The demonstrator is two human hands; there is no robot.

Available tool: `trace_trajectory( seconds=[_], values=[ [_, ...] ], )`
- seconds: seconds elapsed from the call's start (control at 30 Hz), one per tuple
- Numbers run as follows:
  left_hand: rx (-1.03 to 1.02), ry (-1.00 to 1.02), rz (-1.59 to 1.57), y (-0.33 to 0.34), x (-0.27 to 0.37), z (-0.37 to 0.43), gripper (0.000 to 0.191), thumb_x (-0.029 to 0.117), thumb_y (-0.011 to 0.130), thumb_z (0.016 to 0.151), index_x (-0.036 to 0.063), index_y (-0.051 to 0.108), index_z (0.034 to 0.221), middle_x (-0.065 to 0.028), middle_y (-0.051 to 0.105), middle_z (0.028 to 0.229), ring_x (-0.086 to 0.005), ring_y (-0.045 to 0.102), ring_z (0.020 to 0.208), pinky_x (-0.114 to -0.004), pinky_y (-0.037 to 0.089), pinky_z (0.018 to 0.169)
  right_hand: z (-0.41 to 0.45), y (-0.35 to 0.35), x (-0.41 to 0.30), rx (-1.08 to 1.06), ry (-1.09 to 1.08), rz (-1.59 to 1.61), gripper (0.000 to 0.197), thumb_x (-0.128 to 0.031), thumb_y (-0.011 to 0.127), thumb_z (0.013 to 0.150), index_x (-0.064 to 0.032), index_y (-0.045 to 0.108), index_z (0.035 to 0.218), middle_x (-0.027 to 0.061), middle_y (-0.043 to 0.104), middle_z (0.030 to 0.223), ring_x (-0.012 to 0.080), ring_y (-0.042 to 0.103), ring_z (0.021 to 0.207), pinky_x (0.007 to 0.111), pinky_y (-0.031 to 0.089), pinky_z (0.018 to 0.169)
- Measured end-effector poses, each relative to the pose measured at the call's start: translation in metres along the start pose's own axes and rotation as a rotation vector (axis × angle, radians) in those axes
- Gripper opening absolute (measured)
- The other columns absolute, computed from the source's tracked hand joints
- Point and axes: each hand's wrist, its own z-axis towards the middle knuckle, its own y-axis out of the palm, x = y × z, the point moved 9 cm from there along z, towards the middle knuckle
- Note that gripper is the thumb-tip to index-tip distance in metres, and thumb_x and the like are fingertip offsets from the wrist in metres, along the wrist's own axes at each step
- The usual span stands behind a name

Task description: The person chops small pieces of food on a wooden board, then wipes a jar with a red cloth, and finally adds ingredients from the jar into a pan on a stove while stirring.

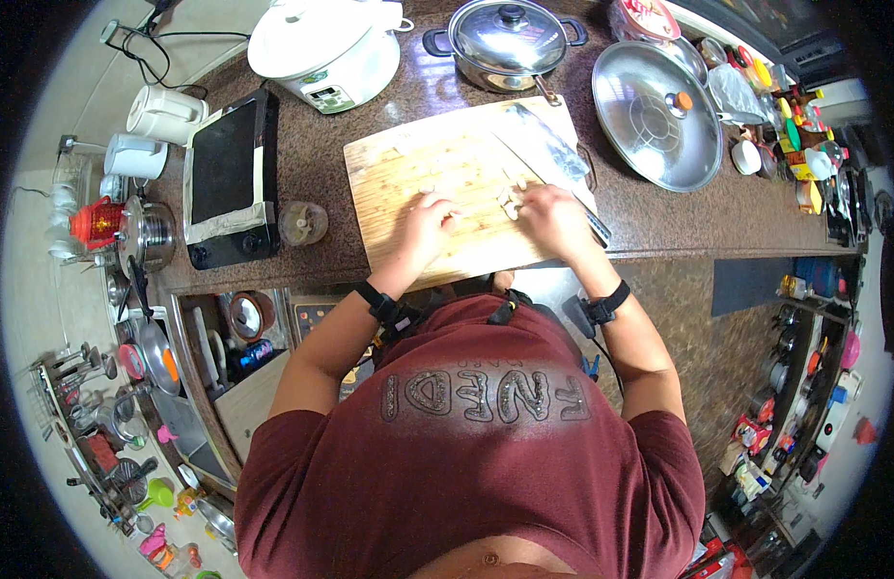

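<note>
A wooden cutting board [454,166] lies on the stone counter before me. Over its left part is my left hand [427,226], fingers curled; a small pale bit seems to be at the fingertips, but blur hides whether they grip it. My right hand [555,217] is lowered at the board's right side, its fingertips at a loose group of small pale pieces [510,201] that look like garlic cloves. What its fingers hold is hidden. Beyond that hand a kitchen knife [552,141] rests flat and slanting on the board, its dark handle [597,224] toward me.
Left of the board stand a small clear cup [303,223] with a centre post and a black cooktop [230,174]. Behind are a white electric cooker [327,54] and a lidded steel pot [508,43]. A large domed lid [657,116] and several bottles [805,137] occupy the right.
</note>
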Motion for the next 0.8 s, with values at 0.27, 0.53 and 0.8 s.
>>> trace_trajectory(
  seconds=[0.27, 0.53, 0.8],
  values=[
    [0.026, 0.112, 0.063, -0.004, 0.004, -0.015, 0.015, 0.016, 0.067, 0.087, 0.0092, 0.071, 0.101, -0.0079, 0.067, 0.104, -0.0285, 0.067, 0.092, -0.038, 0.055, 0.079, -0.016, -0.019, 0.085, -0.081, 0.326, -0.168, 0.04, -0.019, 0.074, 0.075, -0.0062, 0.059, 0.11, 0.0186, 0.064, 0.105, 0.0398, 0.061, 0.1, 0.048, 0.05, 0.088],
    [0.09, 0.132, 0.133, 0.004, -0.002, -0.013, 0.012, 0.019, 0.067, 0.09, 0.0102, 0.068, 0.097, -0.0065, 0.066, 0.102, -0.0294, 0.066, 0.09, -0.04, 0.055, 0.079, -0.034, -0.03, 0.053, -0.111, 0.37, -0.063, 0.042, -0.012, 0.06, 0.085, -0.0044, 0.05, 0.125, 0.0284, 0.065, 0.101, 0.046, 0.064, 0.094, 0.053, 0.052, 0.084],
    [0.174, 0.177, 0.051, -0.005, -0.002, -0.018, 0.01, 0.015, 0.069, 0.087, 0.0081, 0.069, 0.094, -0.0073, 0.065, 0.099, -0.0287, 0.066, 0.088, -0.038, 0.054, 0.078, -0.078, -0.021, -0.025, -0.538, 0.282, 0.155, 0.044, -0.016, 0.057, 0.094, -0.0044, 0.043, 0.134, 0.0319, 0.065, 0.089, 0.0486, 0.065, 0.09, 0.052, 0.052, 0.076]
  ],
)
